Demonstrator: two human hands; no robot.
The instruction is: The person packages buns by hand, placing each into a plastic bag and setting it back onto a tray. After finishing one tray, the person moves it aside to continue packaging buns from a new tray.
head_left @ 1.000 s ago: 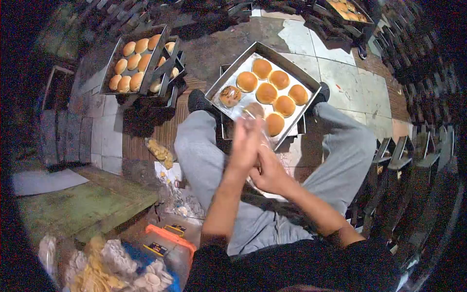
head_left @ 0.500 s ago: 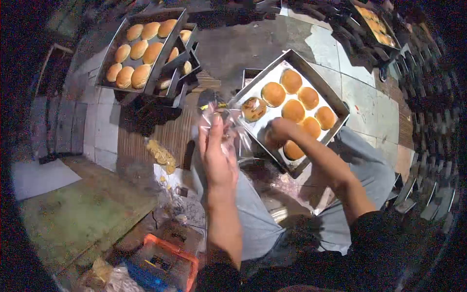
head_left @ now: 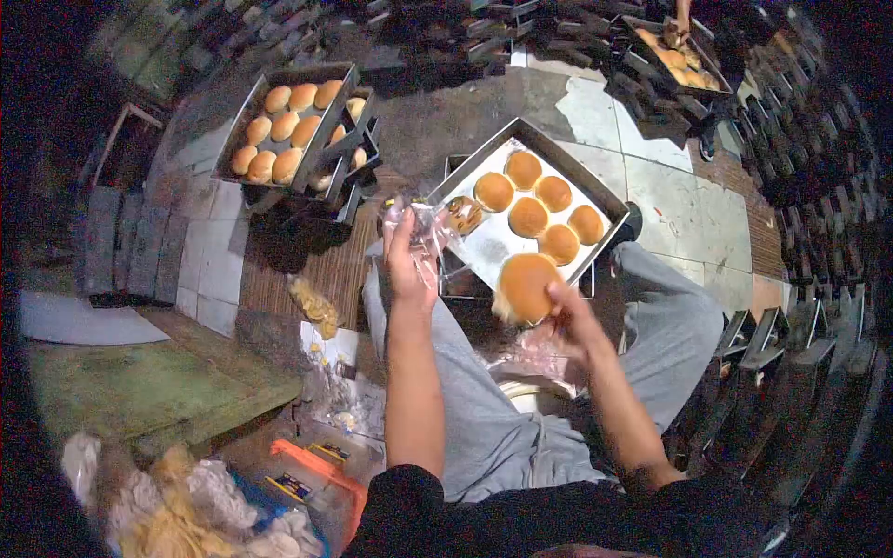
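Note:
My left hand (head_left: 410, 272) is closed on clear plastic bags (head_left: 421, 228), which stand up from its fingers beside the left side of a square metal tray (head_left: 481, 249). In my right hand (head_left: 579, 321) is a round golden bun (head_left: 526, 286), raised over the tray's near corner, the thumb on its top. Several more buns (head_left: 528, 218) sit on the white bottom of the tray. At the tray's left corner lies a bun (head_left: 462, 215) with dark print over it, seemingly in a wrapper, close to the bags.
Stacked trays (head_left: 349, 102) of buns stand at the back left. A co-worker's hand (head_left: 677, 35) reaches into another bun tray (head_left: 702, 89) at the far right. An orange-edged crate (head_left: 321, 465) and crumpled wrapping (head_left: 167, 498) lie at lower left; dark tins (head_left: 828, 232) line the right.
My right hand has taken hold of the bun at the tray's near corner and lifted it toward me. My left hand still holds the bags. The view has shifted slightly.

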